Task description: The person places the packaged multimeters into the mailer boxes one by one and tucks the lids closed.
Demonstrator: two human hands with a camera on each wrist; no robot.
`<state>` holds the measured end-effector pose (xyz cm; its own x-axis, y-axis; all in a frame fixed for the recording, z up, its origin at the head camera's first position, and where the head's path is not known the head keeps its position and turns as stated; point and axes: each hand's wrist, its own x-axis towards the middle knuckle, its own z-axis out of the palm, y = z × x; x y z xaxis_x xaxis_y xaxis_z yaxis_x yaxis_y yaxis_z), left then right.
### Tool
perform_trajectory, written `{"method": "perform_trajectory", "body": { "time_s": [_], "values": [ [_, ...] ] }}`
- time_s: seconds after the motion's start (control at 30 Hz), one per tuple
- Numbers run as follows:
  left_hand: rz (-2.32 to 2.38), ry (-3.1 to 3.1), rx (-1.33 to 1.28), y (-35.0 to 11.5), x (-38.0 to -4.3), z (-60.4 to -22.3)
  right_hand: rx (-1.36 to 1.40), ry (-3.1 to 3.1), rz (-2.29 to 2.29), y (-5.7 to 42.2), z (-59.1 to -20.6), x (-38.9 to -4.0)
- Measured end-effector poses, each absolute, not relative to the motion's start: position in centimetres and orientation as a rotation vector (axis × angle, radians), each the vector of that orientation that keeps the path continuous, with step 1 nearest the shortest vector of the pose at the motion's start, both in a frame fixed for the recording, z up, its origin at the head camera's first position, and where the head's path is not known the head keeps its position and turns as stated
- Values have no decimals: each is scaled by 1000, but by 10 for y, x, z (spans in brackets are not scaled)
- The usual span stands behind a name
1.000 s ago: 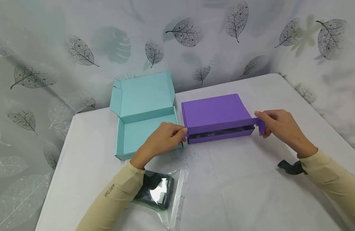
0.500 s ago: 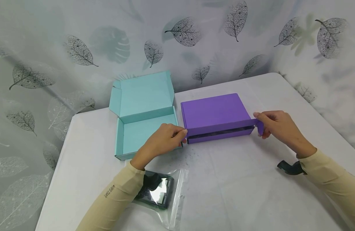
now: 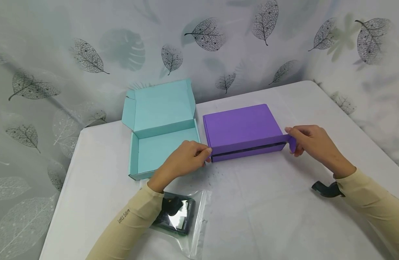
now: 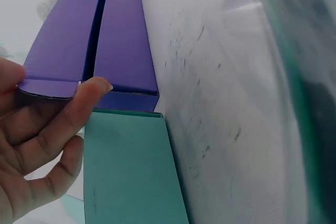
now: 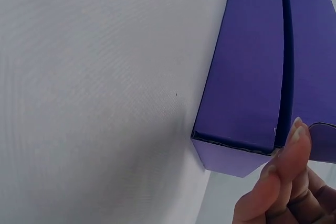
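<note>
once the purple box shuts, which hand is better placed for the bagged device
Probably the left hand: the bagged device lies by its sleeve; the right hand is farther away.

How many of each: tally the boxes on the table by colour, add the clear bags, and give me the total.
Purple box: 1
Teal box: 1
Clear bag: 1
Total: 3
</note>
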<state>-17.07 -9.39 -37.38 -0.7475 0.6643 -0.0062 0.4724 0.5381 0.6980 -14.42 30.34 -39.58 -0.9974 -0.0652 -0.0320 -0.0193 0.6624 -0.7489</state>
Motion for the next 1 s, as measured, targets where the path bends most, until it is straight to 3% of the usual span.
{"method": "perform_trajectory", "body": {
  "time_s": [0.53, 1.0],
  "values": [
    [922, 2554, 952, -86, -161, -371, 51, 2668, -1259, 310, -392, -141],
    [833, 2585, 951, -79, -157, -367, -45, 2671, -1230, 314, -396, -142]
  ]
}}
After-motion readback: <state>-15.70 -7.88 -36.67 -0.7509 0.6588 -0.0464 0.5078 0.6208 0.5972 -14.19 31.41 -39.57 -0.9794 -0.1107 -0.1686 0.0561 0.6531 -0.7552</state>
